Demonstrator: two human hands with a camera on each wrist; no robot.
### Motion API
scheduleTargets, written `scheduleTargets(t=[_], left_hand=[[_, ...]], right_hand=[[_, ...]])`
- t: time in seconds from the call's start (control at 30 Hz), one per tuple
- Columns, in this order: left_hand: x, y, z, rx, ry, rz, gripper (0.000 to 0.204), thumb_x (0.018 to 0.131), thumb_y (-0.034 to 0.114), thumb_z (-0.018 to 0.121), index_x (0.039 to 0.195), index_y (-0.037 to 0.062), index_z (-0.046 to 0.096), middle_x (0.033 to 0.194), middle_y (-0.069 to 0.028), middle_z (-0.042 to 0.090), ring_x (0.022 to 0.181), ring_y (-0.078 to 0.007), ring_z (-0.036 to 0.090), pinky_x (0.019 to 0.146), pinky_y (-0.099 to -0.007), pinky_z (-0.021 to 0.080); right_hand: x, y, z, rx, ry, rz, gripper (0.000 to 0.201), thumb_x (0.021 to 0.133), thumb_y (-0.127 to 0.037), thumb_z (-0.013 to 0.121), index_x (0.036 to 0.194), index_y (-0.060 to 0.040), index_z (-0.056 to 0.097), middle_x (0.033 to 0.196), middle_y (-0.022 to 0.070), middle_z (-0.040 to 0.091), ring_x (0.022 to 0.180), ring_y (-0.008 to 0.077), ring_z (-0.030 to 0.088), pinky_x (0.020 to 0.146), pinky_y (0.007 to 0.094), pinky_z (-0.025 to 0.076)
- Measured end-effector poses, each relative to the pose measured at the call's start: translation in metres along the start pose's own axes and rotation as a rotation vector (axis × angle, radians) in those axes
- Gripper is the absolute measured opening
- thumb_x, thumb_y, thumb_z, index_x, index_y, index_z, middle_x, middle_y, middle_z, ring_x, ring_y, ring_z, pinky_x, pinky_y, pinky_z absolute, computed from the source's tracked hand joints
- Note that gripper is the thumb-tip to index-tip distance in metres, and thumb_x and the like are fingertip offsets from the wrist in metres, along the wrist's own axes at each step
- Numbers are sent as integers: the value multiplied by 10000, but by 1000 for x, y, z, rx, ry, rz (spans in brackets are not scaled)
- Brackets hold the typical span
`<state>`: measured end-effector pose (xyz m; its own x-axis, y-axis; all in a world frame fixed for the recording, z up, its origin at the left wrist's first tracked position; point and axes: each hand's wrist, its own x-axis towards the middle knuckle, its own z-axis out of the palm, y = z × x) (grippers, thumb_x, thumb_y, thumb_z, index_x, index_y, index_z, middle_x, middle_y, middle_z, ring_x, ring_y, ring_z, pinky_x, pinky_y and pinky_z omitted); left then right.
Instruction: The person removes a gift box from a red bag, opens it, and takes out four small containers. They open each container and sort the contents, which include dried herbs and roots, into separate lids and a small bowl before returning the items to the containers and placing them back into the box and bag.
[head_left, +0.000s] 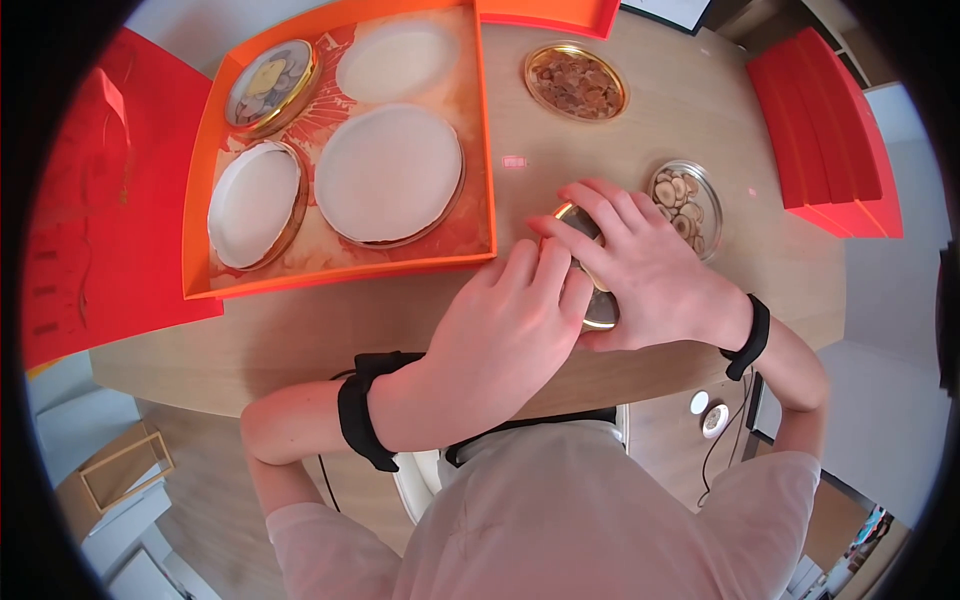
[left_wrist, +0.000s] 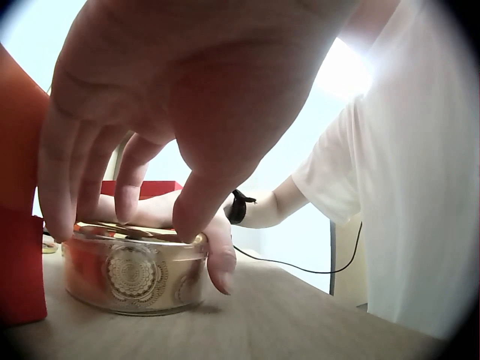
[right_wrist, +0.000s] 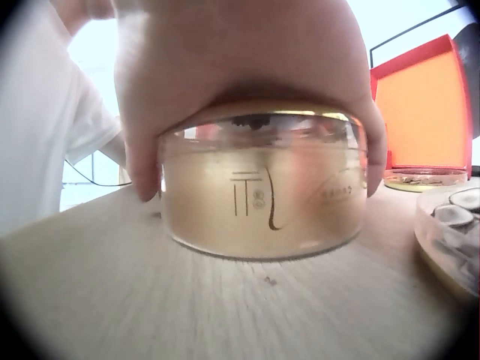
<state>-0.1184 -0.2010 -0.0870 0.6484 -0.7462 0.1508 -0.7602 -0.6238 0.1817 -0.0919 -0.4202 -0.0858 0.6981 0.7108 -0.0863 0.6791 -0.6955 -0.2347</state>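
Note:
Both hands are on a round clear container with a gold rim (head_left: 601, 308), which stands on the table near its front edge. The right hand (head_left: 655, 265) grips it from above, thumb and fingers curled round its sides. From the other side the left hand (head_left: 510, 320) bends its fingertips onto the rim. In the left wrist view the left hand (left_wrist: 187, 82) has fingers and thumb at the top of the container (left_wrist: 135, 274), which bears a round lace-like pattern. Dark printed marks show on the container (right_wrist: 262, 195) in the right wrist view, under the right hand (right_wrist: 247, 60).
An orange box (head_left: 488, 180) at the left holds a lidded container (head_left: 270, 85) and several white round pieces (head_left: 390, 172). Behind the hands stand a container of reddish-brown pieces (head_left: 577, 84) and one of pale slices (head_left: 682, 208). Red boxes (head_left: 820, 120) stand at the right.

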Motion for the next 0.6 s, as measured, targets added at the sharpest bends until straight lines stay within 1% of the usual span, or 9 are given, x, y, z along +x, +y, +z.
scheduleTargets(t=[0.1, 0.3, 0.4, 0.6], left_hand=[[-1, 0, 0, 2, 2, 6, 365, 812, 195, 806, 1051, -2, 611, 1168, -144, 550, 1000, -255, 596, 838, -359, 548], [0, 0, -2, -26, -21, 10, 361, 828, 200, 799, 1058, -3, 608, 1172, -145, 545, 994, -255, 601, 835, -363, 542], [-1, -1, -2, -23, -16, 18, 349, 840, 200, 791, 1057, -1, 606, 1176, -146, 542, 989, -255, 603, 829, -363, 540], [-2, -2, -4, -32, -36, 41, 345, 850, 200, 783, 1068, 1, 603, 1156, -145, 538, 969, -253, 602, 810, -364, 536]], right_hand=[[0, -1, -2, -2, -29, 11, 1023, 661, -377, 867, 1532, -152, 380, 1485, 198, 377, 1410, 423, 346, 1074, 555, 400], [2, -5, -5, -29, -77, 55, 1049, 616, -322, 871, 1527, -154, 381, 1464, 198, 384, 1379, 416, 362, 1068, 551, 401], [1, -2, -3, -18, -3, 19, 1044, 586, -300, 865, 1514, -153, 408, 1445, 198, 395, 1350, 417, 386, 1069, 538, 404], [0, -2, -5, 24, 32, -6, 1031, 563, -304, 868, 1495, -152, 453, 1440, 190, 407, 1330, 419, 416, 1080, 527, 406]])
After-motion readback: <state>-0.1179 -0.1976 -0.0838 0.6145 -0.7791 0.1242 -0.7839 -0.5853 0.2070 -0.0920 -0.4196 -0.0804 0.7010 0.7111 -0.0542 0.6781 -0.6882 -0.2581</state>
